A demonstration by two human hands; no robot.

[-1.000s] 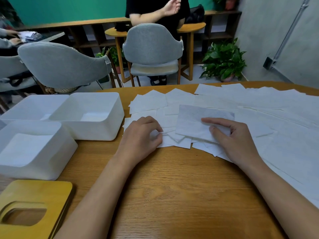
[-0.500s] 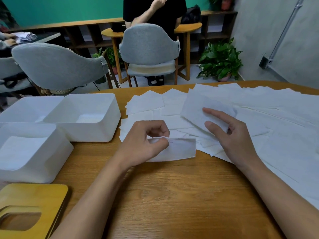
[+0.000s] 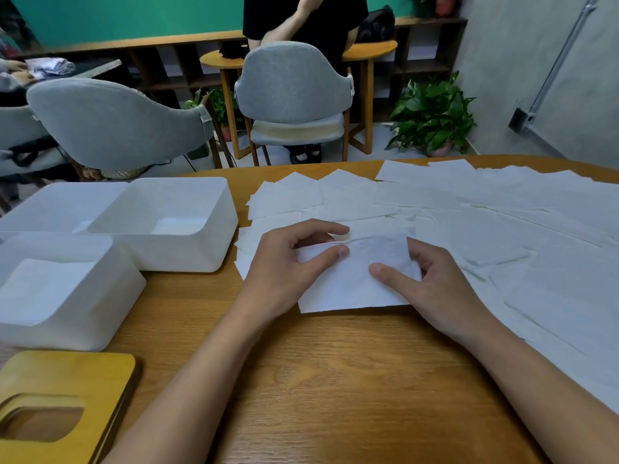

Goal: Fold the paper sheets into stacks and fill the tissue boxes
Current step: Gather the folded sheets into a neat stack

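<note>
A paper sheet (image 3: 351,286) lies on the desk (image 3: 318,380) at the near edge of the loose sheets (image 3: 502,229), its long axis running left to right. The left hand (image 3: 284,266) pinches its far left corner, thumb on top. The right hand (image 3: 442,286) has the same pinching grip on the right edge; the white tissue boxes (image 3: 167,249) stand apart at left.

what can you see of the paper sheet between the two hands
The paper sheet is thin, white, tissue-like and roughly rectangular, crinkled near its far edge. Its near part lies flat on the wooden table, its far part over other loose sheets. The left hand and right hand grip its two sides, thumbs on top.
</note>
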